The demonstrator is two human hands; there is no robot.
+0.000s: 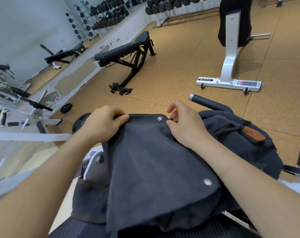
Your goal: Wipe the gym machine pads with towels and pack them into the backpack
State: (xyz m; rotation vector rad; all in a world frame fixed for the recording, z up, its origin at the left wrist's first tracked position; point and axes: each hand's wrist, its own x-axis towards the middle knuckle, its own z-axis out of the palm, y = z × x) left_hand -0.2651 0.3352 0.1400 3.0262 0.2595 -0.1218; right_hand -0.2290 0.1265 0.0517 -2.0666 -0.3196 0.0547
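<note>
gripping the far edge of a dark grey flap (151, 160) with metal snaps, the left hand (102, 124) and right hand (183, 124) both pinch the cloth between closed fingers. whether this is a towel or the backpack's own lid, i cannot tell. it drapes over the dark backpack (245, 140), which lies on a machine seat and carries a brown leather tag (254, 133). its contents are hidden. beyond on the tan floor stand a black bench (126, 52) and a white-framed machine (231, 54), well apart.

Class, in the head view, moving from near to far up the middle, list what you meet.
Backpack flap → left hand and right hand gripping its far edge → black adjustable bench → dumbbell rack.
</note>
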